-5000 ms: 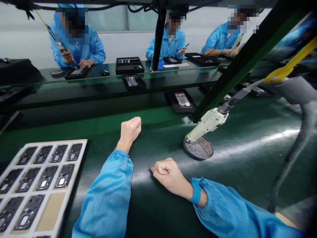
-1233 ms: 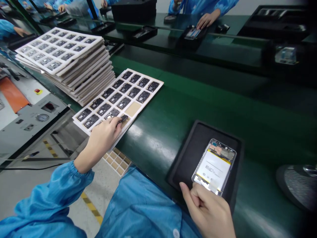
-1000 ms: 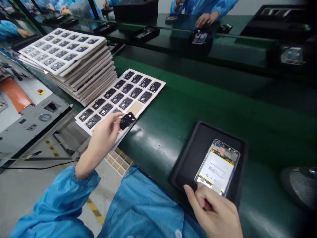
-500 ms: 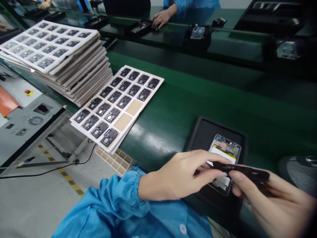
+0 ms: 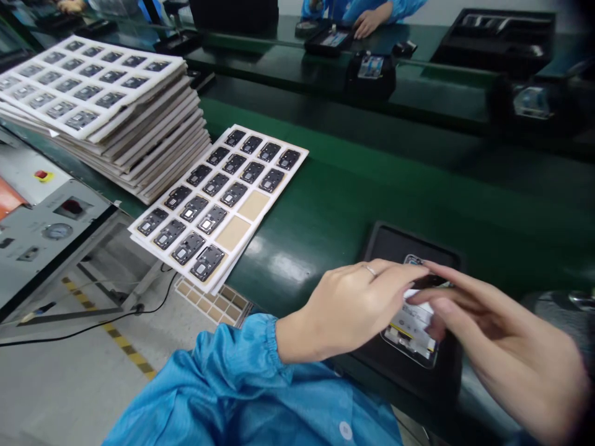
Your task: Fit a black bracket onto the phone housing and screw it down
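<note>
Phone point(image 5: 411, 325) in tray point(image 5: 382, 243) lies on green bench point(image 5: 316, 204) — grey floor point(image 5: 60, 390) below.

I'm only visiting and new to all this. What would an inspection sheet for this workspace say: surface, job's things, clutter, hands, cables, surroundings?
Surface: green tabletop, glossy.
Job's things: opened phone lying in a black tray; dark part over the phone's upper end; sheet of parts with two bare pockets.
Clutter: tall stack of sheets.
Hands: left hand and right hand meet at the dark part; which one grips it is unclear.
Cables: black cable along the floor.
Surroundings: machine panel, striped floor tape and, farther off, a co-worker's hand.
</note>
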Demonstrator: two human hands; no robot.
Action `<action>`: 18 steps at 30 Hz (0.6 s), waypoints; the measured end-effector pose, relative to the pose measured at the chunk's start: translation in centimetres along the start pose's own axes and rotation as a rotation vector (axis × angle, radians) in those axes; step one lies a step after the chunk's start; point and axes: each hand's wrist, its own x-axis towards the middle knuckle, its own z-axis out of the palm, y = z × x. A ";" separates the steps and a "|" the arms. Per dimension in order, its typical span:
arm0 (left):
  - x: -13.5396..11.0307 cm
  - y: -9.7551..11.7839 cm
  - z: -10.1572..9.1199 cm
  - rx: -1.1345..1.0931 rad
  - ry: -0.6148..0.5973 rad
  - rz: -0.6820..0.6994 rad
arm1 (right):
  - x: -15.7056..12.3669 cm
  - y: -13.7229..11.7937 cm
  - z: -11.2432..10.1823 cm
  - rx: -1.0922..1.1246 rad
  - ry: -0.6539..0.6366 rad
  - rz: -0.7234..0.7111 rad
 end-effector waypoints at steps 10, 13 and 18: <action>-2.1 5.0 -1.9 0.195 -0.540 0.210 | 2.9 0.3 0.9 0.211 0.305 -0.008; -3.5 5.2 -2.5 0.298 -0.684 0.414 | 5.2 1.3 0.3 0.327 0.332 -0.020; -4.0 4.0 -2.5 0.240 -0.742 0.268 | 8.1 2.8 0.5 0.518 0.240 0.077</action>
